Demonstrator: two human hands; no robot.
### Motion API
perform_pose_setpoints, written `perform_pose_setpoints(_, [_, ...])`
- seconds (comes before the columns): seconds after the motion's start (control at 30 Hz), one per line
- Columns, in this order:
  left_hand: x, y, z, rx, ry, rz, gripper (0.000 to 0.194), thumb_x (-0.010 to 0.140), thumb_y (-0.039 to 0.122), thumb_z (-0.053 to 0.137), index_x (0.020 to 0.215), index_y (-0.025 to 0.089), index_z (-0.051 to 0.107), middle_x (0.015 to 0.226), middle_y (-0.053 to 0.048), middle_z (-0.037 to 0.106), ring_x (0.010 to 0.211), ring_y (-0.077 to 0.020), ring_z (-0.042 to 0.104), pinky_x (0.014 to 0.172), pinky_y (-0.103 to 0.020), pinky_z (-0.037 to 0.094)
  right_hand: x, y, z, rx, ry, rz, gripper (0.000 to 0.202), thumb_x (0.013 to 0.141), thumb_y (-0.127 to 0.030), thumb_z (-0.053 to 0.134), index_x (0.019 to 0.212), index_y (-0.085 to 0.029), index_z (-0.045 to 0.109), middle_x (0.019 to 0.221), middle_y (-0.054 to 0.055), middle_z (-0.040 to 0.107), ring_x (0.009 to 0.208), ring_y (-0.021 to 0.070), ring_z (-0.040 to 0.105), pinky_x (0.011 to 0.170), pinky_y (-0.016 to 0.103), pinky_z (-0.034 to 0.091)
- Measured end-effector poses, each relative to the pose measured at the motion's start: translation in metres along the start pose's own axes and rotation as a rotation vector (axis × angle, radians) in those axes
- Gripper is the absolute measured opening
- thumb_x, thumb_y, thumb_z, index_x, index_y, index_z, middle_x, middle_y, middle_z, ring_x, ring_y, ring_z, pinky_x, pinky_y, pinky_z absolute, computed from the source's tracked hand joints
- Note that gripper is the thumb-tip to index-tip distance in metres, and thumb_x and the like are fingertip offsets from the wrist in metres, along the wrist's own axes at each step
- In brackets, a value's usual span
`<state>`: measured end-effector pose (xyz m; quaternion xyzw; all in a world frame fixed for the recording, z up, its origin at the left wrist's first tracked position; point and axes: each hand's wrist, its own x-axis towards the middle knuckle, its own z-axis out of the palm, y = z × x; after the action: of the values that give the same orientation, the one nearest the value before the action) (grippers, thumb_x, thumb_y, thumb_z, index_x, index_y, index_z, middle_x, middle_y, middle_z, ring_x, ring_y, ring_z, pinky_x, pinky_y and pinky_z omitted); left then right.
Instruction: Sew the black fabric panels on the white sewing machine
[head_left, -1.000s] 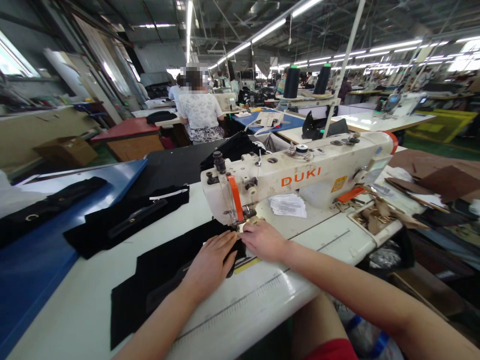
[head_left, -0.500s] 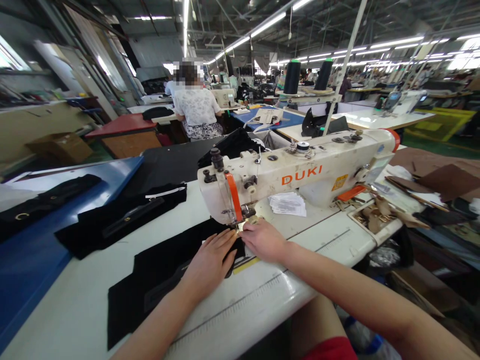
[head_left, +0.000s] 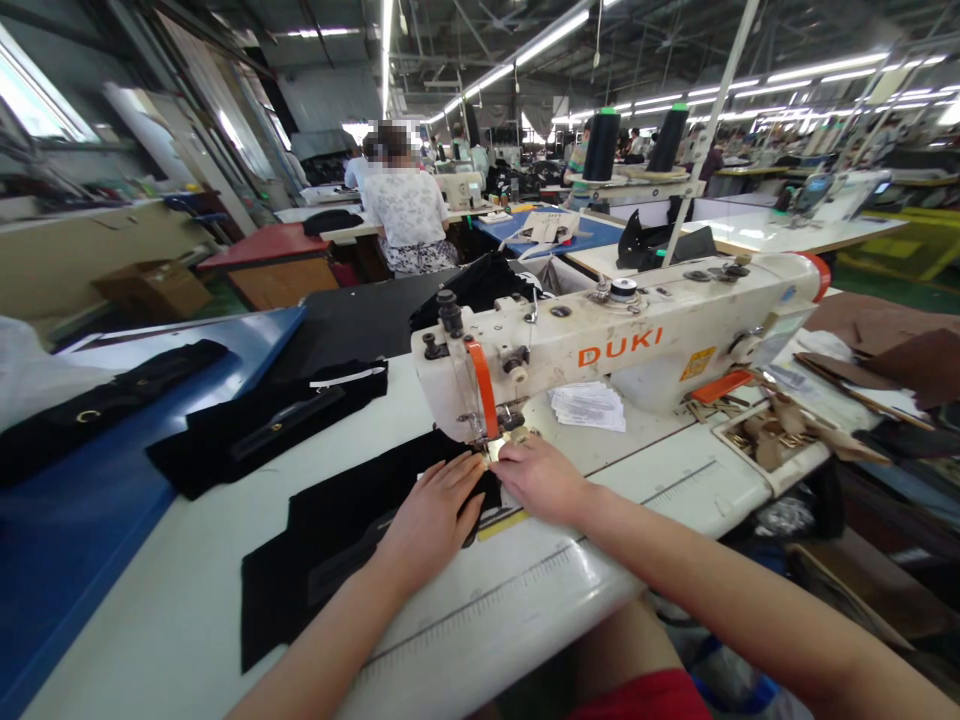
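Observation:
A black fabric panel (head_left: 352, 510) lies flat on the bed of a white sewing machine (head_left: 622, 335) marked DUKI, one end under its needle area. My left hand (head_left: 435, 510) rests on the panel, palm down with fingers stretched toward the needle. Just right of the needle, my right hand (head_left: 541, 480) has its fingers curled and pressed together by the panel's end. What those fingertips hold is hidden. A small pale spot shows between the two hands, too small to name. Further left on the table is another black fabric piece (head_left: 277, 425) with a white strip across it.
A stack of white paper slips (head_left: 587, 406) sits behind my right hand. At the right, a small tray (head_left: 772, 430) holds tan pieces and metal parts. A blue table (head_left: 112, 470) with black fabric adjoins on the left. Ahead, a person (head_left: 405, 210) sits facing away.
The camera view has turned slightly left, so everything appears a little further right. Both hands stay by the needle in nearly the same pose, and the panel shows no clear movement.

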<state>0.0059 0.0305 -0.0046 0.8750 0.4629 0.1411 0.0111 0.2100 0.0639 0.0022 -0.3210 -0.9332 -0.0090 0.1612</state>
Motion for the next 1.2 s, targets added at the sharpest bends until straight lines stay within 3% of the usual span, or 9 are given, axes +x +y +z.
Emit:
perform_pose_setpoints(0.43, [0.014,-0.012,0.001,0.022,0.027,-0.013,0.041,0.095,0.032,0.040,0.123,0.012,0.062,0.127,-0.016,0.063,0.122,-0.0280,0.056,0.104,-0.050,0.043,0.002,0.001,0.000,-0.007,-0.011,0.033,0.020,0.094,-0.016,0.050,0.087,-0.014,0.068,0.088,0.008,0.065,0.084,0.0203,0.054,0.078,0.032,0.039])
perform_pose_setpoints(0.67, [0.007,-0.014,0.000,0.029,0.009,-0.037,0.040,0.095,0.031,0.041,0.127,0.014,0.060,0.131,-0.014,0.061,0.125,-0.0255,0.054,0.106,-0.047,0.042,-0.004,0.002,0.001,-0.009,0.087,0.045,0.020,0.093,-0.017,0.051,0.081,-0.017,0.068,0.081,0.006,0.065,0.080,0.0199,0.053,0.076,0.032,0.040])
perform_pose_setpoints(0.87, [-0.047,0.003,-0.022,0.139,-0.036,-0.045,0.048,0.095,0.038,0.042,0.139,0.019,0.047,0.145,-0.009,0.049,0.136,-0.0235,0.041,0.111,-0.047,0.035,-0.014,-0.002,0.004,0.054,0.252,-0.009,0.017,0.090,-0.015,0.054,0.082,-0.017,0.069,0.082,0.006,0.065,0.079,0.0193,0.052,0.075,0.031,0.042])
perform_pose_setpoints(1.0, [-0.099,0.018,-0.045,0.295,0.080,-0.125,0.084,0.082,0.055,0.056,0.151,0.017,0.027,0.155,-0.014,0.031,0.143,-0.0322,0.027,0.112,-0.053,0.029,-0.017,-0.004,0.005,0.100,0.277,-0.024,0.018,0.091,-0.014,0.052,0.085,-0.017,0.069,0.081,0.007,0.064,0.080,0.0200,0.053,0.075,0.032,0.045])
perform_pose_setpoints(1.1, [-0.148,0.010,-0.051,0.352,0.038,-0.131,0.075,0.080,0.043,0.058,0.148,0.019,0.035,0.148,-0.011,0.044,0.134,-0.0302,0.044,0.106,-0.046,0.042,-0.017,-0.005,0.005,0.126,0.263,-0.039,0.017,0.091,-0.014,0.053,0.088,-0.017,0.069,0.082,0.007,0.064,0.081,0.0199,0.054,0.077,0.033,0.046])
perform_pose_setpoints(1.2, [-0.181,-0.020,-0.058,0.324,-0.027,-0.225,0.055,0.078,0.020,0.048,0.133,0.021,0.055,0.129,-0.007,0.064,0.113,-0.0245,0.063,0.096,-0.035,0.051,-0.018,-0.006,0.006,0.155,0.263,-0.046,0.018,0.091,-0.014,0.053,0.088,-0.018,0.070,0.082,0.007,0.064,0.082,0.0199,0.055,0.077,0.033,0.048])
